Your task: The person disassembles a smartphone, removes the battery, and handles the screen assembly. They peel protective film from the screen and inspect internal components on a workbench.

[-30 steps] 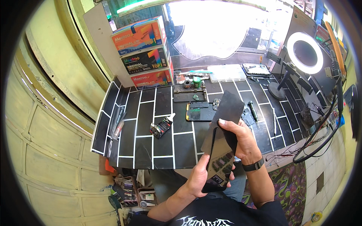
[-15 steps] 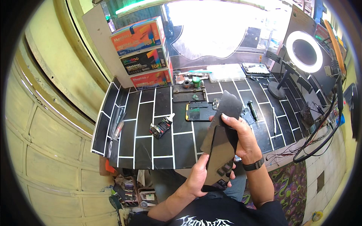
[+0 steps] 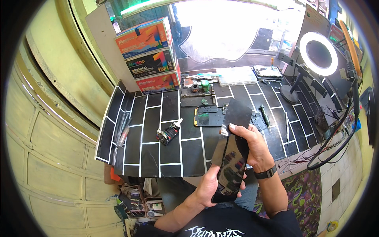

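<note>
A glossy black phone screen (image 3: 231, 170) is held tilted above the table's front edge, its surface full of reflections. My left hand (image 3: 207, 185) grips its lower left side, thumb along the edge. My right hand (image 3: 254, 148) is closed at its upper right side. The right thumb presses a thin dark film (image 3: 239, 112) that sticks out past the screen's top; light glints where it bends. A greyish flap of the film shows along the screen's left edge. Fingertips show behind the screen's right edge. Beyond lies an opened phone (image 3: 208, 117) with bare inner parts.
Stacked boxes (image 3: 152, 59) stand back left. A small black part with a white tip (image 3: 169, 132) lies left of centre. A screwdriver (image 3: 264, 115) and a thin pen-like tool (image 3: 287, 127) lie right. Farther back are a green jar (image 3: 205, 85) and a ring light (image 3: 319, 54); cables (image 3: 316, 160) hang right.
The film has tilted and bent, with a bright crease now near my right thumb. The flap at the screen's left looks narrower and lower. The screen has turned slightly, changing its reflections.
</note>
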Motion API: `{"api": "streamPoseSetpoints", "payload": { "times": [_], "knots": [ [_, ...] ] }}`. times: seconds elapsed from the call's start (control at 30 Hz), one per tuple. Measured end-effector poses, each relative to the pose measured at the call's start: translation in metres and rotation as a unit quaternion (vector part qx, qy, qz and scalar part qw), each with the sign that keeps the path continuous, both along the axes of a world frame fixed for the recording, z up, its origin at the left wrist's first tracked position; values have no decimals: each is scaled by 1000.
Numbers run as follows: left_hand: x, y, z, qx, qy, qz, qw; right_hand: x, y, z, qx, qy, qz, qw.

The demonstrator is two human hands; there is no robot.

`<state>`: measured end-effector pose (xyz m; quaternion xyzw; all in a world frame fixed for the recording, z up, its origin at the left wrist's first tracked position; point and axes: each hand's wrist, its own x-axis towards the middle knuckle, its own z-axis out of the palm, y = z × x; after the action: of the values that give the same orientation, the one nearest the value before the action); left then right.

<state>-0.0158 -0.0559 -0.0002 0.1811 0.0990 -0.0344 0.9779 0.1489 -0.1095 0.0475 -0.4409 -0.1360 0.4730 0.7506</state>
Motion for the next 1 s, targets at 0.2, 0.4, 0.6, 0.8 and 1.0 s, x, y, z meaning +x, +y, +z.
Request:
{"api": "streamPoseSetpoints", "payload": {
  "times": [0.2,0.4,0.6,0.8,1.0],
  "knots": [
    [-1,-1,1,4,-8,14,1000,-2,0,0,11,-18,-6,1000],
    [-2,0,-1,19,-12,14,1000,0,-2,1,16,-7,12,1000],
    [0,5,7,17,-10,0,1000,6,-1,0,32,13,43,998],
    [0,1,10,3,-27,-18,999,16,-4,-12,107,109,95,984],
    [1,2,20,59,-24,0,998,17,-3,-14,104,117,88,984]
  ]
}}
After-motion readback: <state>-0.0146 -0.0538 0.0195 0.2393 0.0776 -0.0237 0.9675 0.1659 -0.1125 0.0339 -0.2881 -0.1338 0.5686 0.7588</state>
